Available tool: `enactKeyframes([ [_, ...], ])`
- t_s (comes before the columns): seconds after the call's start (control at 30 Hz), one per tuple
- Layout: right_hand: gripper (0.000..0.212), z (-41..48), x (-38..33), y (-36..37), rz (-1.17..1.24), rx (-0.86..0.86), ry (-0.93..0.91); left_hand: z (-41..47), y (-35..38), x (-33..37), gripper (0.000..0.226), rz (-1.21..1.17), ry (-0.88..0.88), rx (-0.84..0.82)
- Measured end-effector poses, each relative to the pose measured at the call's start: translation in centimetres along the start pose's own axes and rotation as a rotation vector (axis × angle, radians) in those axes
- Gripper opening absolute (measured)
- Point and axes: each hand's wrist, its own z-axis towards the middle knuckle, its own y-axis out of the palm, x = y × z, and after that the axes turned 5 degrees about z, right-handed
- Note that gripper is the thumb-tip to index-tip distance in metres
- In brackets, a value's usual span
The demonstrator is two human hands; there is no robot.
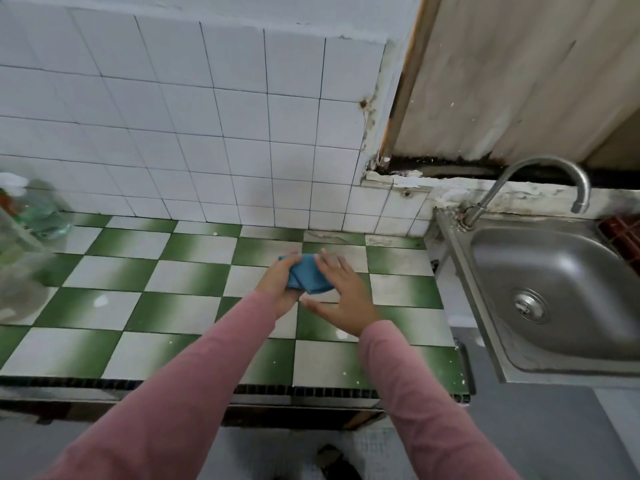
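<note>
Blue cloth [309, 278]: one piece, folded into a bunch, located above the far middle of the worktop [180, 306], near the tiled wall [173, 133]. Whether it touches the tiles beneath cannot be determined.

Hands: two, both in pink sleeves.
- Left hand [278, 285]: fingers curled round the left end of the cloth, grasping it.
- Right hand [343, 296]: fingers straight and spread, released, with the fingertips lying against the right side of the cloth.

Worktop surface: green and white square tiles in a checker pattern.

Sink [460, 282]: one steel basin, set just beside the right end of the worktop. It carries one curved tap [540, 168] at its far rim and one drain strainer [530, 305] in the basin floor. No contents are visible in the basin.

Left edge: one clear bottle [43, 211] with a white cap and greenish contents; it is blurred, and any label is unreadable.
</note>
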Motion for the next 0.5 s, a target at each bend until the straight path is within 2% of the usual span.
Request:
enactKeyframes([
  [0.07, 0.099, -0.2, 0.6, 0.5, -0.154, -0.079, -0.002, -0.1, -0.1, -0.3, 0.035, 0.000, -0.006, -0.020],
  [0.17, 0.089, -0.6, 1.1, 1.3, -0.244, -0.130, 0.024, -0.3, -0.4, -0.5, 0.033, 0.008, -0.037, -0.030],
  [0.27, 0.068, -0.6, 1.2, 1.7, -0.244, -0.146, 0.024, -0.5, -0.7, -0.6, 0.024, 0.060, -0.044, -0.043],
  [0.33, 0.060, -0.5, 1.1, 1.9, -0.158, -0.163, 0.062, -0.5, -1.0, -0.9, 0.019, 0.100, -0.037, -0.034],
  [0.43, 0.056, -0.4, 0.3, 2.2, 0.054, -0.074, 0.113, -0.3, -1.3, -1.5, 0.046, 0.118, -0.060, -0.108],
  [0.5, 0.058, -0.3, -0.4, 2.5, 0.094, -0.115, 0.107, -0.5, -1.2, -1.6, 0.061, 0.081, -0.087, -0.173],
])
